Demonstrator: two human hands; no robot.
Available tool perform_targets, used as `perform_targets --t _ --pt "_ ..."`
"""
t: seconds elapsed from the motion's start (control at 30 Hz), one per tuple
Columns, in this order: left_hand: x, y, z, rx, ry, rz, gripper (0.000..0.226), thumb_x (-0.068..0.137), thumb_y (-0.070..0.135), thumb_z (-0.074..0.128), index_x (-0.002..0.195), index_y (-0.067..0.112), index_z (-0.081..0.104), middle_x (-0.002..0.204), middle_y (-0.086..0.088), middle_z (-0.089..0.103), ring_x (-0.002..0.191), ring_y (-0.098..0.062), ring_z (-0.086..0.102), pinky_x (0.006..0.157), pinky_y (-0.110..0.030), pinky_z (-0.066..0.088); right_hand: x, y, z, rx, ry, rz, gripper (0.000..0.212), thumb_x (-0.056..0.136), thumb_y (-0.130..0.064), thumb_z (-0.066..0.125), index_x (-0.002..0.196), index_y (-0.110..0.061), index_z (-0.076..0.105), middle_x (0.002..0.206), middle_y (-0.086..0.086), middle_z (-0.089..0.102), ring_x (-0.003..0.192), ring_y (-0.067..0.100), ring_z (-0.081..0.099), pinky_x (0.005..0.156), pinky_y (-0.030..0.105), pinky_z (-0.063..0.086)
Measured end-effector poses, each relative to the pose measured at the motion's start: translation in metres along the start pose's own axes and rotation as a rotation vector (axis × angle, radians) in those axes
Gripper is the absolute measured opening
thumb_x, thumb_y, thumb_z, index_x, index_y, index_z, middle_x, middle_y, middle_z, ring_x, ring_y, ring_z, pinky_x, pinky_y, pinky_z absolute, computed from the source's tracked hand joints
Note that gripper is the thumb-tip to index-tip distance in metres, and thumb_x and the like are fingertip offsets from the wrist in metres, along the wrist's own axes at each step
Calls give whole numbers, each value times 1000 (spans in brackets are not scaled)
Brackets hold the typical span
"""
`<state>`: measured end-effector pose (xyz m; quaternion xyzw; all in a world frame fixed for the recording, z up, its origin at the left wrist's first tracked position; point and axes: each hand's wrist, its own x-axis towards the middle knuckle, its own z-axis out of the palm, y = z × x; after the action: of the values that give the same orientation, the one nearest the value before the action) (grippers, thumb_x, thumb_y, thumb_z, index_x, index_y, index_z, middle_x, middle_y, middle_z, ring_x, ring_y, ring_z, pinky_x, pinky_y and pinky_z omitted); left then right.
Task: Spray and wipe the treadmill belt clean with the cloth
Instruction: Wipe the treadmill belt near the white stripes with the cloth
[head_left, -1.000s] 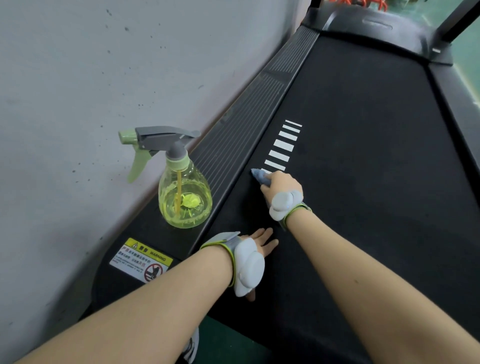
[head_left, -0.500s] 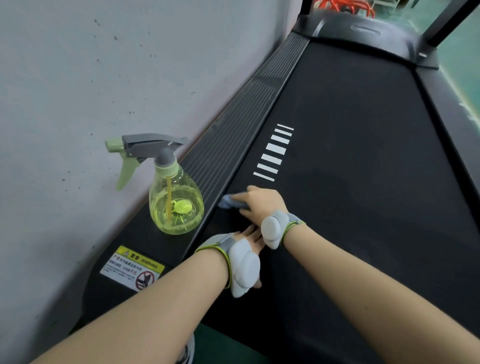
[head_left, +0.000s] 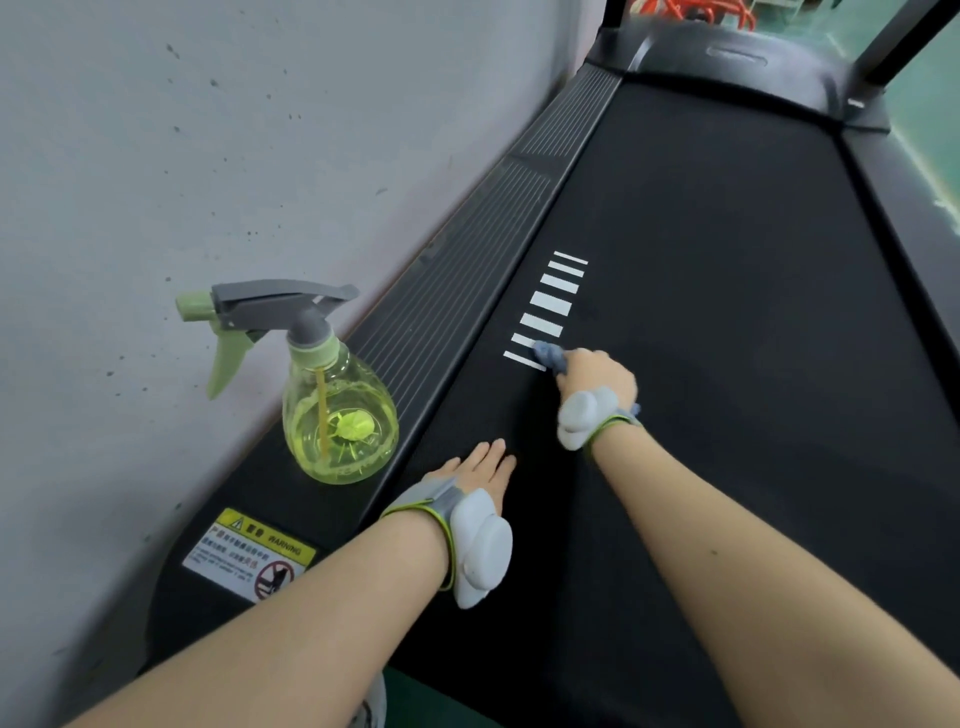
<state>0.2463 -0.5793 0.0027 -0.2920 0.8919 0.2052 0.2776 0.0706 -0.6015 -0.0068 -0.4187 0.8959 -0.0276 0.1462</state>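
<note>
Sweeping forward since the earlier frame, the right hand (head_left: 597, 376) now grips the bunched blue-grey cloth (head_left: 549, 356), pressing it on the treadmill belt (head_left: 727, 364) at its nearest white stripes (head_left: 550, 304). The left hand (head_left: 480, 470) lies flat on the belt, fingers straight. Wiping is under way; the next stroke probably needs firm pressure across unwiped belt.

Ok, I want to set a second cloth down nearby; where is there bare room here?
The belt lies bare right of the right hand and beyond the white stripes. The ribbed side rail is bare past the spray bottle. Crowded: the near left corner, with bottle, left hand, cloth.
</note>
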Motion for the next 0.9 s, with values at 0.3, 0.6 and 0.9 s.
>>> perform_targets --t 0.3,0.6,0.9 --pt "-3 3 -1 -18 -19 -16 78 96 18 47 151 9 -8 157 -6 -19 147 -19 -14 121 -37 2 -7 81 -20 69 85 325 34 92 -9 42 120 -17 59 111 13 64 102 31 62 76 31 45" --pt "-1 4 0 -29 13 -13 73 98 21 43 151 8 -4 158 -8 -13 147 -23 -9 119 -37 5 5 -34 0 60 -81 -46 37 89 -11 42 125 -19 47 116 9 62 100 29 60 73 30 41" --pt "6 16 0 -28 42 -97 63 99 11 36 151 6 1 159 -9 -9 148 -23 -6 120 -35 4 -4 -31 8 -29 -18 -175 40 95 -19 36 132 -32 41 119 10 51 104 33 56 76 35 44"
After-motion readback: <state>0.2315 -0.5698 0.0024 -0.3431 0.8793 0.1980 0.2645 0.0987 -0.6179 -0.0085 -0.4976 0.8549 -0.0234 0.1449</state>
